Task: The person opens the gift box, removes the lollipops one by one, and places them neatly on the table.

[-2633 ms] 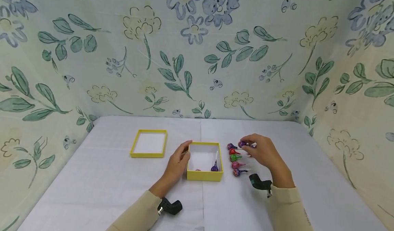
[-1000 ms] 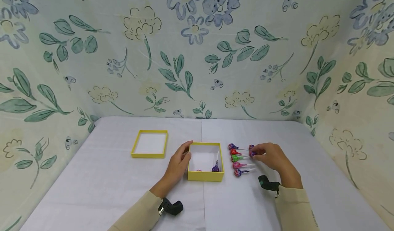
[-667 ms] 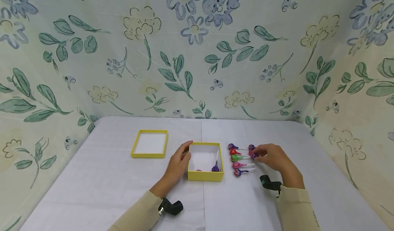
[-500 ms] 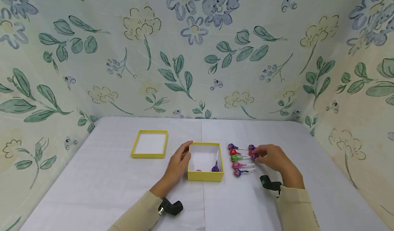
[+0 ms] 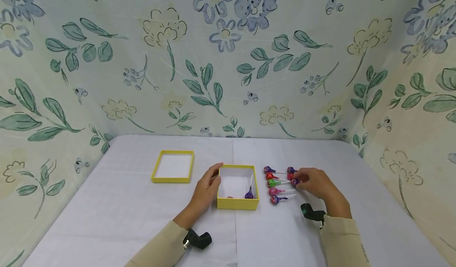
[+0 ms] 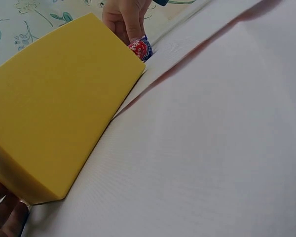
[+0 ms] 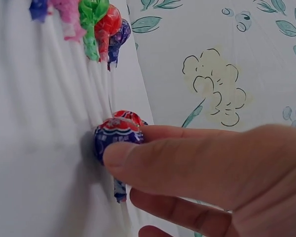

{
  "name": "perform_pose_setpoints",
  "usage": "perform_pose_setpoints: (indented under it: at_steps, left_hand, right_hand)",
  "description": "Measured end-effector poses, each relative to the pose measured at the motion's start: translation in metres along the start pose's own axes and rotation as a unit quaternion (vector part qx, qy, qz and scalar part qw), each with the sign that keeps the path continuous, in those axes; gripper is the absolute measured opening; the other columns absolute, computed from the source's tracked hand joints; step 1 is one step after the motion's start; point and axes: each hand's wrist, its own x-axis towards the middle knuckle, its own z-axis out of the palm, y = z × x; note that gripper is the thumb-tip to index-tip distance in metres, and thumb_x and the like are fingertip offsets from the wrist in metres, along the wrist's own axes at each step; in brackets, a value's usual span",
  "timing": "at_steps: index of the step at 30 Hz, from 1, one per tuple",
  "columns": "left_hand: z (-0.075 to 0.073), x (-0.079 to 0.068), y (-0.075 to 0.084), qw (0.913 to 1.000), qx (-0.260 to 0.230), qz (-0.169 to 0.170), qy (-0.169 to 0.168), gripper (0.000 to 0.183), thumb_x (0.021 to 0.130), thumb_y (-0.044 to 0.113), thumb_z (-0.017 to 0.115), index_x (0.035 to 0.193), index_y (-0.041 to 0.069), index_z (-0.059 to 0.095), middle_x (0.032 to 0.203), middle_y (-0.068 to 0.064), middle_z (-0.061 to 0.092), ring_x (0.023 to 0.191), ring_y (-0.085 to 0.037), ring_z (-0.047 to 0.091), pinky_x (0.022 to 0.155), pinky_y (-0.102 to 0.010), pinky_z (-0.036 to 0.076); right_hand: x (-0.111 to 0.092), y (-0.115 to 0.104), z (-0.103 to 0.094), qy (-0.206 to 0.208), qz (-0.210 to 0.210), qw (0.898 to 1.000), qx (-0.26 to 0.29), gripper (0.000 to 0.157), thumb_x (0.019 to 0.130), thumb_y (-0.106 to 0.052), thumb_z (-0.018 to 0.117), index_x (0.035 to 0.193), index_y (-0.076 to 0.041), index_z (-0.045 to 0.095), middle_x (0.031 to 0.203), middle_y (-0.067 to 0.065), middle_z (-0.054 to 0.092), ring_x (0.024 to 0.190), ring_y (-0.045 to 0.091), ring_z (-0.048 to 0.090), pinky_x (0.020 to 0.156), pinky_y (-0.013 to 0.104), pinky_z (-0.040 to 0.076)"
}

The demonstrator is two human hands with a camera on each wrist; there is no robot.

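Note:
A purple-wrapped lollipop [image 5: 294,182] is pinched at its head between the thumb and fingers of my right hand [image 5: 315,183]. In the right wrist view its blue and red wrapper [image 7: 116,138] shows under the thumb, low over the white cloth. Just behind it lie a red lollipop [image 5: 290,176] and another purple one [image 5: 290,169]. To their left runs a column of several lollipops, among them a green one [image 5: 272,183]. My left hand [image 5: 204,188] rests against the left wall of the yellow box [image 5: 236,203]. Inside stands a purple lollipop [image 5: 249,194]; a pinkish bit is mostly hidden.
A shallow yellow-rimmed lid [image 5: 171,179] lies on the white cloth [image 5: 117,207], left of and behind the box. Floral fabric [image 5: 228,81] hangs at the back and sides. Black wrist cameras [image 5: 201,239] sit on both arms.
My right hand has moved the purple lollipop down from beside the back of the column to a spot in front of the red one, right of the sticks. My left hand and the box stay put.

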Motion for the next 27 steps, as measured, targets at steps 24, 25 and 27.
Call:
perform_pose_setpoints:
  at_steps: [24, 25, 27]
  left_hand:
    - [-0.001, -0.006, 0.014, 0.9999, -0.009, 0.003, 0.012, 0.041, 0.101, 0.009, 0.043, 0.141, 0.017, 0.047, 0.143, -0.014, 0.047, 0.129, -0.034, 0.047, 0.106, -0.048, 0.040]
    - [-0.001, -0.006, 0.014, 0.9999, -0.009, 0.003, 0.012, 0.041, 0.101, 0.009, 0.043, 0.141, 0.017, 0.047, 0.143, -0.014, 0.047, 0.129, -0.035, 0.047, 0.106, -0.048, 0.040]
    - [-0.002, -0.006, 0.014, 0.9999, -0.006, 0.003, 0.009, 0.041, 0.101, 0.009, 0.043, 0.141, 0.017, 0.047, 0.143, -0.014, 0.047, 0.129, -0.035, 0.047, 0.106, -0.048, 0.040]
  right_hand:
    - [-0.001, 0.001, -0.001, 0.009, 0.001, 1.000, 0.015, 0.020, 0.083, -0.005, 0.071, 0.102, -0.008, 0.067, 0.096, 0.009, 0.064, 0.090, 0.027, 0.055, 0.074, 0.044, 0.054]
    - [-0.001, 0.001, -0.001, 0.010, 0.001, 1.000, 0.015, 0.019, 0.083, -0.005, 0.071, 0.102, -0.008, 0.067, 0.097, 0.009, 0.064, 0.090, 0.027, 0.056, 0.074, 0.044, 0.054]
    - [-0.002, 0.000, -0.001, 0.010, 0.001, 1.000, 0.015, 0.019, 0.083, -0.005, 0.071, 0.101, -0.008, 0.067, 0.097, 0.009, 0.064, 0.090, 0.027, 0.055, 0.075, 0.043, 0.054]
